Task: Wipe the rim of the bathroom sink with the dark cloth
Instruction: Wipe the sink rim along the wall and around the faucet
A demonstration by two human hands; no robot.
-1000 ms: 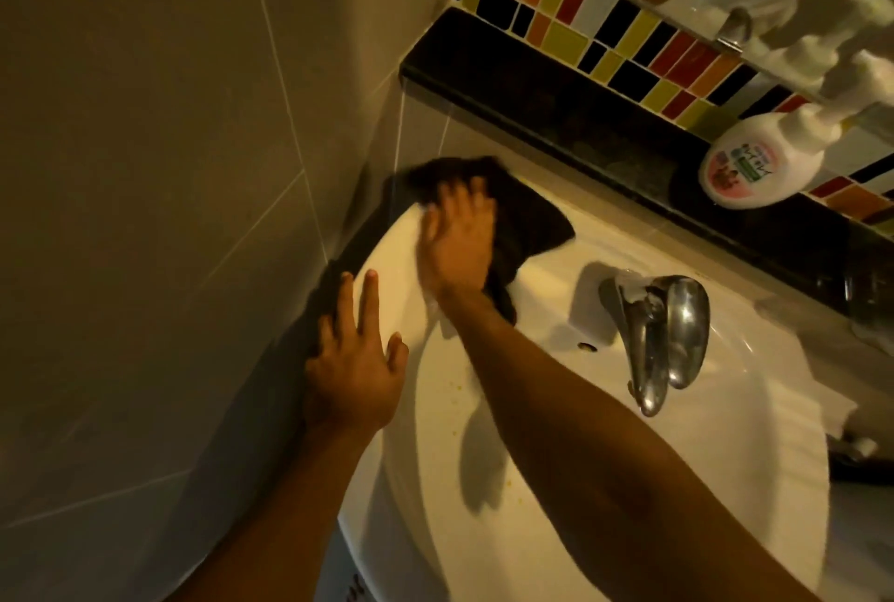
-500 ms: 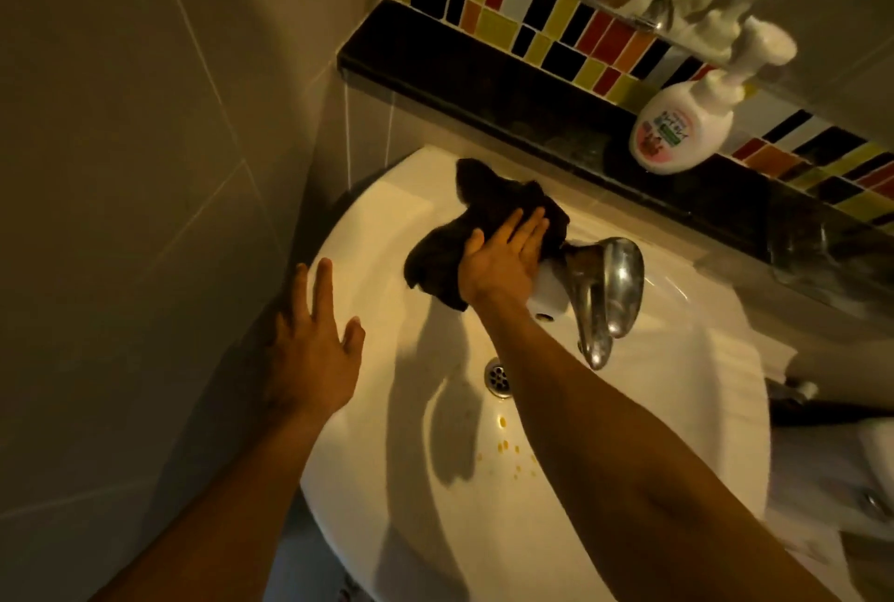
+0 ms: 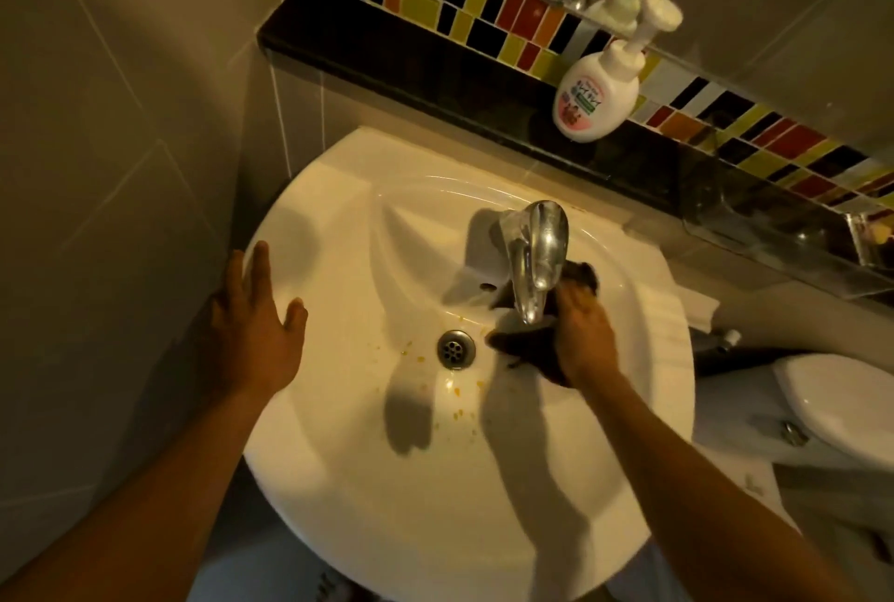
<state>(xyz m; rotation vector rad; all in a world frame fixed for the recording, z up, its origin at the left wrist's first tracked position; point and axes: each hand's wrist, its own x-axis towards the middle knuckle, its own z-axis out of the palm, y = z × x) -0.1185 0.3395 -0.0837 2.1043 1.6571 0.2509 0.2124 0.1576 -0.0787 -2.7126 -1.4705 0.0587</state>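
The white bathroom sink (image 3: 338, 175) fills the middle of the head view, with small yellow specks near its drain (image 3: 455, 349). My right hand (image 3: 583, 342) presses the dark cloth (image 3: 525, 345) against the sink just right of the chrome tap (image 3: 537, 258), below its spout. Part of the cloth pokes out behind the tap; the rest is hidden under my palm. My left hand (image 3: 254, 330) rests flat on the sink's left rim, fingers spread, holding nothing.
A black ledge (image 3: 387, 59) runs behind the sink, carrying a white pump bottle (image 3: 595, 93). Coloured tiles and a mirror rise above it. A tiled wall stands close on the left. A white toilet (image 3: 832, 408) sits at the right.
My right hand has swept the cloth from the sink's back left corner, past the tap, to its right side. My left hand has stayed on the left rim. The view has shifted.
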